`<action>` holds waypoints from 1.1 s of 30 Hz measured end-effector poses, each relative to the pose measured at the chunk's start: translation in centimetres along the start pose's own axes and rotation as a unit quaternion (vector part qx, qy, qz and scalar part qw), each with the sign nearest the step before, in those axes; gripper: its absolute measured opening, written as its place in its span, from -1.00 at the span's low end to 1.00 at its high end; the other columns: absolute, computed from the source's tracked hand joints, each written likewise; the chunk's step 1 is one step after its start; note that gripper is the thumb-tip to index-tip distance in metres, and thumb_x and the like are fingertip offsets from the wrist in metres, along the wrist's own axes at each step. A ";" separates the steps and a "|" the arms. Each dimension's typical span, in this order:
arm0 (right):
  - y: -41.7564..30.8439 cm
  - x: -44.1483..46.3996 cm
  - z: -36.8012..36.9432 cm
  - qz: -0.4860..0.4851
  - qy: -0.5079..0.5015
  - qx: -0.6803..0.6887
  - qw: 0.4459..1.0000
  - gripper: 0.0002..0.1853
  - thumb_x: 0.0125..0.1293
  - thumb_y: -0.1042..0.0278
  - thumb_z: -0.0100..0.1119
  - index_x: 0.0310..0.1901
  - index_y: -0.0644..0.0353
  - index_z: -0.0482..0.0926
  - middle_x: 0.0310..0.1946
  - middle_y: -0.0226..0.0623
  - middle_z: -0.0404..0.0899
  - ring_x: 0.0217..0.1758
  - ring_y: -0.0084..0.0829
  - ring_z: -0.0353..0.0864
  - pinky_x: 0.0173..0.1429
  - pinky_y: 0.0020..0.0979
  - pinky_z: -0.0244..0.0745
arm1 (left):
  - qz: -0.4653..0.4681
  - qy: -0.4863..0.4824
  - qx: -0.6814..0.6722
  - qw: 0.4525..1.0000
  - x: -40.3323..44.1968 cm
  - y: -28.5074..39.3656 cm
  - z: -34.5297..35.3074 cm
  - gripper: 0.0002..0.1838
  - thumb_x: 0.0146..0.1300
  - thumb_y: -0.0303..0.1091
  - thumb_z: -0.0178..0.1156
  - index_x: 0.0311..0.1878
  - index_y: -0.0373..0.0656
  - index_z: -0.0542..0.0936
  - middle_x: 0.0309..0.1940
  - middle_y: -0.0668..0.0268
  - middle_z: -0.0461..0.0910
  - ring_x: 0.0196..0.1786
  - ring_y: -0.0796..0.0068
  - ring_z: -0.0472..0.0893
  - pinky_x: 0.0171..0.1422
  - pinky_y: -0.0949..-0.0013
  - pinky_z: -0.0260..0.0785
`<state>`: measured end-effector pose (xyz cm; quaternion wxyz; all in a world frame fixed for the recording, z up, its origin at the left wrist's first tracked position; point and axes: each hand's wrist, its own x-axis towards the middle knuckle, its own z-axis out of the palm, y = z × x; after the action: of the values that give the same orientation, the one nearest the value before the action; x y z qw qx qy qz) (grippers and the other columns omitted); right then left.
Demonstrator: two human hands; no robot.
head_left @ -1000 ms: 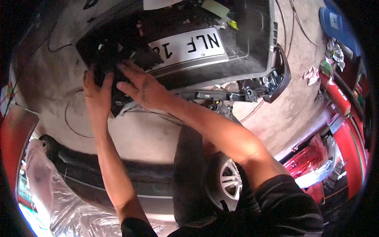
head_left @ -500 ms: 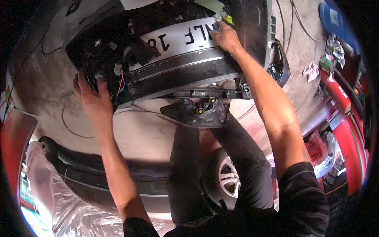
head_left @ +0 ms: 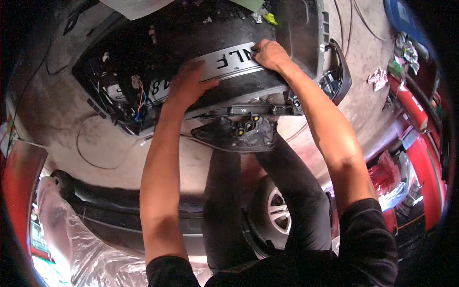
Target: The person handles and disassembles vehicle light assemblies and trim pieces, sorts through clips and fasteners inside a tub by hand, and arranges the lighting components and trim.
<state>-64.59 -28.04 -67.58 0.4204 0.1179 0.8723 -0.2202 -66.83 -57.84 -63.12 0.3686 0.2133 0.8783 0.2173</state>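
Note:
A white number plate (head_left: 213, 69) with black characters, upside down to me, lies lengthwise along a large black car panel (head_left: 234, 31). My right hand (head_left: 272, 55) has its curled fingers closed on the plate's right end. Over the middle of the plate is my left hand (head_left: 188, 88), slightly blurred, fingers stretched out and covering some characters. Whether it presses on the plate I cannot tell. Left of it, thin coloured wires (head_left: 141, 98) and loose bits lie on the panel. A dark lamp-like part (head_left: 236, 132) rests near my knees.
Papers (head_left: 136, 7) and a yellow-green scrap (head_left: 270, 19) lie on the panel's far side. Below left are a dark bumper (head_left: 124, 215) and clear plastic sheeting (head_left: 95, 253). A wheel (head_left: 277, 213) stands beside my leg. Red parts (head_left: 409, 103) and crumpled wrappers (head_left: 377, 78) are at right.
My left hand has moved right, from the panel's left end onto the middle of the plate. The plate has shifted towards me and lies lower, with my right hand still at its end.

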 end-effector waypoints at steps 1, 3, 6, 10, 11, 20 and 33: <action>-0.2 0.0 0.1 -0.004 -0.002 -0.003 1.000 -0.57 0.38 0.10 0.19 0.11 0.22 0.71 0.08 0.18 0.72 0.24 0.12 0.69 0.37 -0.04 0.56 | -0.011 -0.021 0.035 0.999 -0.1 -0.1 0.4 -0.33 0.39 0.14 0.31 0.39 -0.12 0.57 0.40 0.01 0.53 0.49 -0.04 0.45 0.50 -0.07 0.41; -0.6 -0.4 -0.4 -0.010 -0.006 -0.012 1.000 -0.59 0.39 0.11 0.17 0.11 0.20 0.71 0.10 0.15 0.72 0.23 0.11 0.70 0.37 -0.04 0.56 | -0.029 -0.062 0.102 0.992 -0.2 1.3 0.2 -0.35 0.41 0.14 0.29 0.37 -0.14 0.58 0.41 0.03 0.53 0.52 0.01 0.44 0.51 -0.05 0.41; -1.4 -1.3 -1.3 -0.021 0.001 -0.065 0.998 -0.60 0.42 0.11 0.16 0.12 0.18 0.71 0.11 0.12 0.72 0.23 0.09 0.70 0.37 -0.05 0.57 | -0.007 -0.034 0.103 0.994 -0.2 0.5 1.5 -0.39 0.43 0.13 0.26 0.31 -0.16 0.61 0.38 0.05 0.56 0.54 0.02 0.42 0.50 -0.05 0.41; -0.6 0.3 -2.5 -0.057 0.184 -0.069 0.979 -0.58 0.41 0.13 0.26 0.17 0.22 0.60 0.13 0.19 0.62 0.06 0.18 0.74 0.22 0.05 0.65 | 0.031 0.052 0.050 0.997 -1.2 -0.5 2.7 -0.42 0.45 0.06 0.27 0.30 -0.22 0.63 0.31 -0.05 0.61 0.40 -0.08 0.55 0.48 -0.04 0.42; -0.9 0.6 -3.1 -0.076 0.279 -0.054 0.956 -0.58 0.39 0.23 0.31 0.19 0.23 0.54 0.08 0.20 0.61 0.00 0.23 0.74 0.09 0.08 0.70 | 0.020 0.063 0.026 0.998 -1.7 0.0 2.7 -0.43 0.44 0.05 0.27 0.29 -0.22 0.63 0.30 -0.06 0.61 0.40 -0.09 0.55 0.48 -0.04 0.43; -1.4 9.0 -6.4 -0.108 0.320 -0.102 0.936 -0.32 0.29 0.33 0.38 0.41 0.31 0.40 0.09 0.28 0.56 0.06 0.26 0.65 0.16 0.10 0.60 | 0.003 0.201 -0.116 0.973 -2.5 5.4 2.3 -0.64 0.36 -0.29 0.34 0.15 -0.25 0.64 0.11 -0.04 0.68 0.23 -0.14 0.63 0.38 -0.04 0.45; -2.3 7.0 -3.9 -0.086 0.352 -0.049 0.931 -0.19 0.32 0.28 0.36 0.53 0.37 0.26 0.21 0.25 0.53 0.20 0.20 0.62 0.27 0.03 0.57 | -0.051 0.054 -0.369 0.926 -16.5 19.7 -0.8 -0.74 0.41 -0.38 0.30 0.11 -0.21 0.64 0.06 0.04 0.67 0.13 -0.06 0.65 0.27 0.01 0.51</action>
<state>-72.52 -28.04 -70.28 0.0706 0.0913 0.9808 -0.1570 -52.64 -50.83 -42.84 0.3833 0.0052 0.7643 0.5186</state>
